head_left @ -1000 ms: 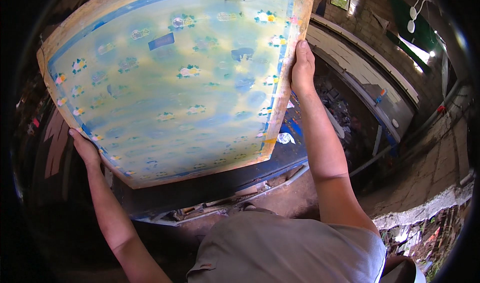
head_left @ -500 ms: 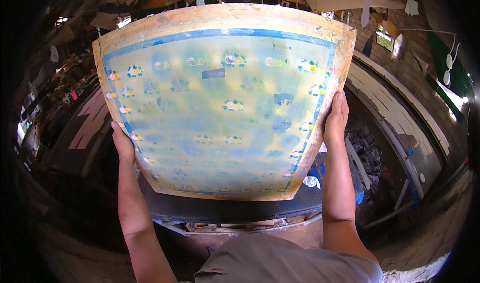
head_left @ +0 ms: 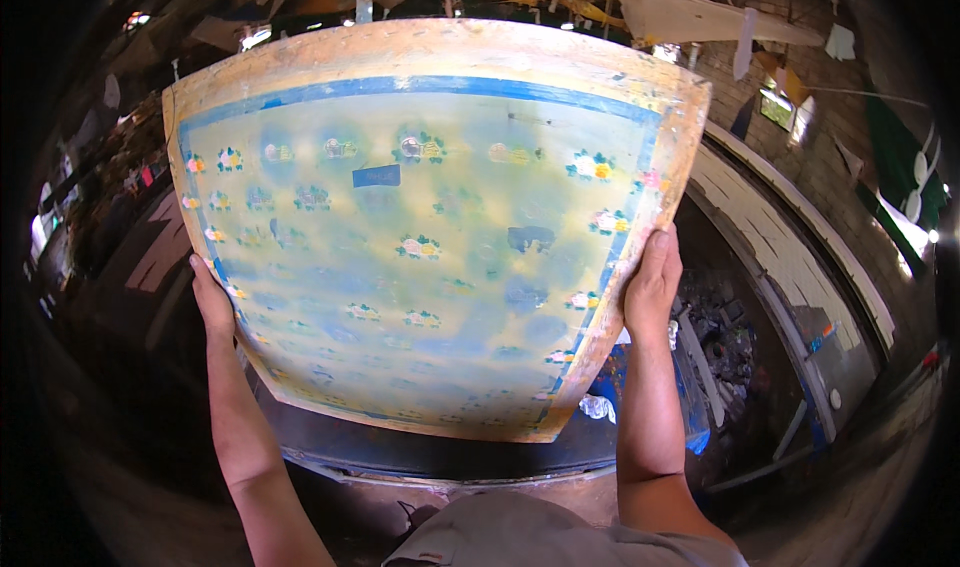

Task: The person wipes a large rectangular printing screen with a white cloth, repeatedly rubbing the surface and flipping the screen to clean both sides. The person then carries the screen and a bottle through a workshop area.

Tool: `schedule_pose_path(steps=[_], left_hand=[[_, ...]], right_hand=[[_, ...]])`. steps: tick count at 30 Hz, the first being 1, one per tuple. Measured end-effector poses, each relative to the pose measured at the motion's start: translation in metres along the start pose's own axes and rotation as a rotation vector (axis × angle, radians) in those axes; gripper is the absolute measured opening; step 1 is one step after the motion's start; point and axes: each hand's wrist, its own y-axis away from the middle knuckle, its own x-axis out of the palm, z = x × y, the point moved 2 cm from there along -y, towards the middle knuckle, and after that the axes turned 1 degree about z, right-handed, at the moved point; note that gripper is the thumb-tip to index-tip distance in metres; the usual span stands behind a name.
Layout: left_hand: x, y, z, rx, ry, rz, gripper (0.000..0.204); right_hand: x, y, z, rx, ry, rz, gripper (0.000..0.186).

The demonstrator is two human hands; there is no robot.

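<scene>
A large wooden-framed screen (head_left: 440, 47) fills the middle of the view, held upright and tilted. Its pale yellow-blue mesh carries small flower motifs, a blue taped border and a dark blue patch. My left hand (head_left: 212, 297) grips its left side, fingers against the wooden edge. My right hand (head_left: 650, 282) is closed on the right side, thumb along the wood. Behind and below the screen lies a dark table (head_left: 420, 459) with blue stains and a crumpled white piece (head_left: 597, 407) near the right.
Long pale boards (head_left: 760, 227) run along the right, beside dark clutter (head_left: 730, 337) and a block wall (head_left: 815, 117). Cloths (head_left: 690, 12) hang under the roof. A dark board with pinkish patches (head_left: 160, 247) stands at the left, and cables (head_left: 915, 182) hang at the far right.
Since a second ago the screen has shifted rightward and lower in view and sits more level. Over the last half second it has dropped slightly and moved a little left, both hands still gripping it.
</scene>
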Motion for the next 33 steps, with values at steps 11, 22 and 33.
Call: schedule_pose_path(steps=[11, 22, 33], left_hand=[[-0.004, 0.000, -0.002, -0.009, -0.072, -0.009, 0.081], [-0.005, 0.004, -0.007, -0.017, -0.081, 0.032, 0.080], [0.002, 0.005, -0.001, -0.016, 0.077, 0.229, 0.066]], right_hand=[[-0.001, 0.000, -0.008, 0.020, -0.027, -0.003, 0.055], [-0.005, 0.003, -0.011, 0.123, 0.183, -0.132, 0.063], [-0.009, -0.001, -0.011, 0.222, 0.101, -0.160, 0.064]])
